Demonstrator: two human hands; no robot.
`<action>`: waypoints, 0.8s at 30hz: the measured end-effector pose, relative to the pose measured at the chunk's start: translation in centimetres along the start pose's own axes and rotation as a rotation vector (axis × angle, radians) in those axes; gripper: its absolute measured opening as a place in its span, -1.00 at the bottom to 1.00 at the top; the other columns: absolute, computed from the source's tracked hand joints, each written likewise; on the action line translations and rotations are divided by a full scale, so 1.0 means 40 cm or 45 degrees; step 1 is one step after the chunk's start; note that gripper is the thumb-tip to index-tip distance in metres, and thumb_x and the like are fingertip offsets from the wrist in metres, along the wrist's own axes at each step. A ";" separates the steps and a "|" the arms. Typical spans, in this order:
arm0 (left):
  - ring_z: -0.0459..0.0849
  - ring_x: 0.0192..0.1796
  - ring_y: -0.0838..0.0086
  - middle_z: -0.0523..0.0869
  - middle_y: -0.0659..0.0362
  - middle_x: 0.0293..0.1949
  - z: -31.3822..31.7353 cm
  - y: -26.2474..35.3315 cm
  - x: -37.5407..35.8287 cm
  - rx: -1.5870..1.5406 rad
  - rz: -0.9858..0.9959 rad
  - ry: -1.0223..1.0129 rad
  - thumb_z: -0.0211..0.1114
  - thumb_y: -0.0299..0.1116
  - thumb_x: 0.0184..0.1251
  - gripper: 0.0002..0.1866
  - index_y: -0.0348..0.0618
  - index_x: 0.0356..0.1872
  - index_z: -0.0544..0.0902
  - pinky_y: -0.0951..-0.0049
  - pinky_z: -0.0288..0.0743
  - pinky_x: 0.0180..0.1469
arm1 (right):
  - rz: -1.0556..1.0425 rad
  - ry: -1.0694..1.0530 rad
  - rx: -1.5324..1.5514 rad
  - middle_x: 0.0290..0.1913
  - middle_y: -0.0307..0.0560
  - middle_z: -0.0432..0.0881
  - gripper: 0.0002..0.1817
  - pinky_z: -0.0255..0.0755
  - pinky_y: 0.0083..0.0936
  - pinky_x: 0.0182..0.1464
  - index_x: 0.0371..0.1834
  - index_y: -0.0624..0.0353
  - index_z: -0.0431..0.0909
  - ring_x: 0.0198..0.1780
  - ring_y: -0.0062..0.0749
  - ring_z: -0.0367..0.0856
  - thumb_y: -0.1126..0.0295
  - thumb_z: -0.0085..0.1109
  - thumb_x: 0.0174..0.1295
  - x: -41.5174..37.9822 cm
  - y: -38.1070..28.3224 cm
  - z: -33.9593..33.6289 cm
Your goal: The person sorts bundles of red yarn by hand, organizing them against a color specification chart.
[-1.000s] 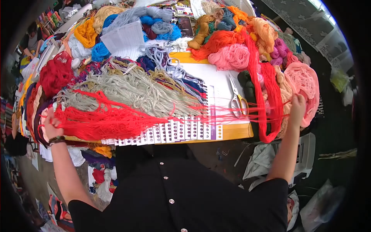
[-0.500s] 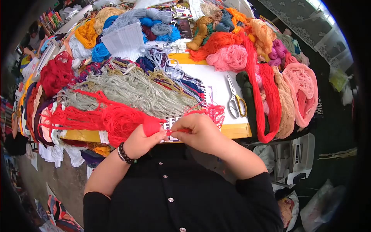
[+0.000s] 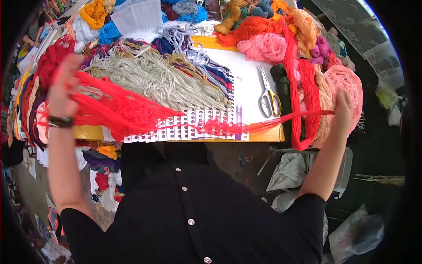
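Note:
Red thread stretches across the table in a long loose bundle. My right hand is closed on its far right end, drawn out tight past the table edge. At the left end my left hand, with a dark bead bracelet on the wrist, is smeared by motion against the red strands. Between the hands the bundle crosses a row of white cards with punched holes along the front edge. Pale grey-green threads lie fanned out behind these cards.
Scissors with one yellow handle lie on the white sheet. Red skeins and a pink skein hang at the right edge. Behind are heaps of coloured yarn and a printed paper. A plastic bag lies on the floor.
My hands were together at the cards and are now wide apart, left hand far left, right hand far right. The red thread is now pulled out between them, uncovering the card row.

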State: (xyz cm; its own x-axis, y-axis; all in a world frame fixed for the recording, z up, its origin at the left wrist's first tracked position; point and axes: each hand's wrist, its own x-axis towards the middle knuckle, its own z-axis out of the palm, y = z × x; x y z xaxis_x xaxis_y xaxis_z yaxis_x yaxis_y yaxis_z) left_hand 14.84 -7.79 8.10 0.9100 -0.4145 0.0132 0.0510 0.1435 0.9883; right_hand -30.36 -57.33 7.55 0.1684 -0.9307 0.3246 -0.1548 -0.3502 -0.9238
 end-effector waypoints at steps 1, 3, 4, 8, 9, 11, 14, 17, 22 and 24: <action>0.27 -0.52 0.89 0.58 0.31 0.10 -0.090 0.053 0.044 -0.025 0.153 0.067 0.11 -0.21 0.38 -0.62 -0.07 0.17 0.49 0.85 0.10 -0.59 | -0.348 0.264 -0.466 -0.39 -0.24 0.61 -0.72 0.38 -0.57 -0.29 -0.23 0.26 0.61 -0.39 -0.51 0.53 0.24 0.10 0.28 0.038 0.019 -0.061; 0.47 -0.27 0.83 0.48 0.29 0.24 -0.302 0.117 0.139 0.108 0.275 0.522 0.03 -0.13 0.44 -0.56 -0.08 0.24 0.43 0.80 0.26 -0.35 | -0.461 0.539 -1.123 -0.24 -0.11 0.68 -0.71 0.44 -0.54 -0.12 -0.17 0.25 0.61 -0.22 -0.46 0.62 0.23 0.12 0.26 0.020 -0.048 -0.084; 0.54 -0.08 0.73 0.50 0.31 0.22 -0.314 0.130 0.143 0.214 0.416 0.800 0.04 -0.10 0.43 -0.56 -0.09 0.21 0.46 0.71 0.28 -0.19 | -0.474 0.613 -1.184 -0.26 -0.07 0.68 -0.71 0.44 -0.54 -0.15 -0.20 0.24 0.62 -0.23 -0.46 0.63 0.22 0.14 0.24 -0.002 -0.067 -0.057; 0.55 -0.03 0.63 0.62 0.32 0.04 -0.127 0.048 0.072 0.318 0.289 0.626 0.12 -0.15 0.36 -0.63 -0.07 0.10 0.57 0.68 0.28 -0.18 | -0.206 -0.284 -0.436 -0.37 -0.27 0.65 -0.81 0.42 -0.62 -0.20 -0.24 0.28 0.63 -0.30 -0.63 0.55 0.37 0.22 0.19 -0.154 -0.043 0.182; 0.54 -0.09 0.62 0.63 0.30 0.01 -0.059 0.006 0.059 0.300 0.328 0.531 0.15 -0.15 0.35 -0.64 -0.07 0.06 0.59 0.70 0.28 -0.25 | -0.120 -0.463 -0.266 -0.37 -0.23 0.66 -0.82 0.41 -0.63 -0.23 -0.28 0.29 0.65 -0.31 -0.62 0.56 0.38 0.24 0.17 -0.211 -0.028 0.261; 0.54 -0.14 0.64 0.64 0.29 0.01 0.044 -0.071 0.025 0.227 0.205 0.367 0.14 -0.15 0.36 -0.65 -0.08 0.06 0.59 0.71 0.30 -0.31 | -0.107 -0.822 -0.306 -0.49 -0.08 0.64 -0.77 0.41 -0.60 -0.32 -0.31 0.30 0.66 -0.42 -0.58 0.56 0.33 0.26 0.13 -0.301 -0.005 0.383; 0.49 -0.33 0.71 0.65 0.29 -0.13 0.157 -0.164 -0.038 0.190 0.031 0.139 0.12 -0.13 0.38 -0.67 -0.10 0.00 0.59 0.73 0.26 -0.42 | 0.159 -1.160 -0.218 -0.55 -0.12 0.60 -0.70 0.41 -0.55 -0.37 -0.36 0.31 0.65 -0.48 -0.58 0.52 0.23 0.24 0.12 -0.411 0.016 0.491; 0.44 -0.39 0.74 0.65 0.28 -0.19 0.163 -0.123 -0.062 -0.006 -0.106 0.024 0.13 -0.19 0.38 -0.69 -0.12 0.02 0.55 0.75 0.24 -0.46 | 0.352 -1.195 -0.074 -0.50 -0.26 0.57 -0.72 0.33 -0.62 -0.41 -0.26 0.29 0.66 -0.49 -0.62 0.46 0.26 0.20 0.18 -0.376 0.001 0.467; 0.35 -0.47 0.78 0.63 0.21 -0.03 -0.310 0.098 0.176 -0.438 0.118 0.007 0.11 -0.33 0.39 -0.64 -0.30 0.12 0.46 0.81 0.21 -0.49 | 0.653 -0.244 0.301 -0.66 -0.55 0.18 -0.90 -0.15 -0.74 -0.65 -0.41 0.03 0.58 -0.68 -0.79 0.05 0.30 0.15 0.17 -0.009 0.031 0.180; 0.15 -0.67 0.76 0.34 0.44 -0.63 -0.363 0.175 0.206 -0.378 0.268 0.829 0.12 -0.36 0.37 -0.69 -0.20 0.08 0.54 0.79 0.05 -0.67 | 0.428 -0.073 0.295 -0.48 -0.44 0.50 -0.75 0.09 -0.77 -0.57 -0.11 0.15 0.61 -0.56 -0.75 0.32 0.34 0.19 0.16 0.230 0.198 -0.112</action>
State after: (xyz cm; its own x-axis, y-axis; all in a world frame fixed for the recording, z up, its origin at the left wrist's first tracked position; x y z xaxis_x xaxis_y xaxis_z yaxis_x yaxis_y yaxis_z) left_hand 28.68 2.82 12.91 0.9677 0.2516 0.0138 -0.1260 0.4361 0.8910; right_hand -34.41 -69.15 4.14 0.2008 -0.9796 -0.0086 0.0115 0.0112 -0.9999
